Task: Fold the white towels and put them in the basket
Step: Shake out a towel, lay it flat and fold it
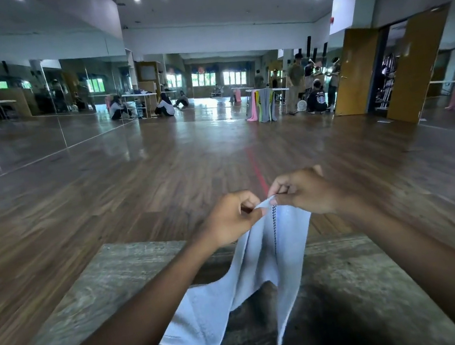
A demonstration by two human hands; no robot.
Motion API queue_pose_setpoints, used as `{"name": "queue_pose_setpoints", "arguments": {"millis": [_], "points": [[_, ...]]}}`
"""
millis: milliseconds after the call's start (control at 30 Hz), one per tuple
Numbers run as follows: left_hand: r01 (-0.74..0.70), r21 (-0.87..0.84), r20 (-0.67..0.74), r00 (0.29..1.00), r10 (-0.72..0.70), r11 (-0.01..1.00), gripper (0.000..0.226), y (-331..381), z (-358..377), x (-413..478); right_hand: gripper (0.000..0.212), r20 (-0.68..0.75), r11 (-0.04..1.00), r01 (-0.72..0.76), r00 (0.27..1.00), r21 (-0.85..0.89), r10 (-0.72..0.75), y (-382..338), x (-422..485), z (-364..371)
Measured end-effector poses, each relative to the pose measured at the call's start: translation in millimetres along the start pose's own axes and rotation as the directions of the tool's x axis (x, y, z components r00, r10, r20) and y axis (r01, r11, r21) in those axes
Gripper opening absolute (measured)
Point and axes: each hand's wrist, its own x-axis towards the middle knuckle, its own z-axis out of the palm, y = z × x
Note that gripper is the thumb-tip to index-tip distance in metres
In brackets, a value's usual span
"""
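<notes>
Two hands, your left hand [232, 220] and right hand [304, 191], pinch the white terry towel [254, 280] above the worn wooden table [112, 278]; align its corners before folding.

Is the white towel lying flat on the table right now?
No: the white towel hangs down toward the table, its upper edge pinched in the air by the left hand and right hand.
</notes>
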Motion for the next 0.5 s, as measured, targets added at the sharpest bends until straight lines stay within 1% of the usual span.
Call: {"name": "queue_pose_setpoints", "arguments": {"millis": [67,167,233,367,433,500], "points": [[0.005,-0.026,-0.006,1.0,-0.005,1.0,0.013,-2.3,-3.9,2.2,0.018,0.029,0.999,-0.024,0.999,-0.033,0.025,3.9,-4.4,-1.6],[0.038,-0.033,-0.029,0.999,-0.039,0.999,0.012,-5.3,-17.6,8.5,0.009,0.039,0.994,-0.08,0.996,-0.073,0.083,10.5,-11.3,-9.3],[0.021,-0.029,-0.043,0.999,-0.022,0.999,0.015,-4.3,-28.5,12.2,0.004,0.028,0.993,-0.113,0.993,-0.01,0.114,18.9,-12.8,-17.6],[-0.007,0.038,-0.033,0.999,0.008,0.999,0.009,1.3,-49.7,19.4,0.002,-0.02,0.98,-0.151,0.988,0.133,0.155,22.8,-14.3,-32.6],[0.003,0.061,-0.003,1.0,-0.003,0.998,0.009,3.1,-52.6,21.6,0.006,-0.049,0.969,-0.141,0.987,0.203,0.154,20.2,-12.9,-34.9],[0.01,0.04,0.057,0.998,-0.012,0.999,0.009,5.1,-43.3,21.6,0.006,-0.083,0.965,-0.114,0.987,0.238,0.137,10.9,-9.9,-34.1]]}}
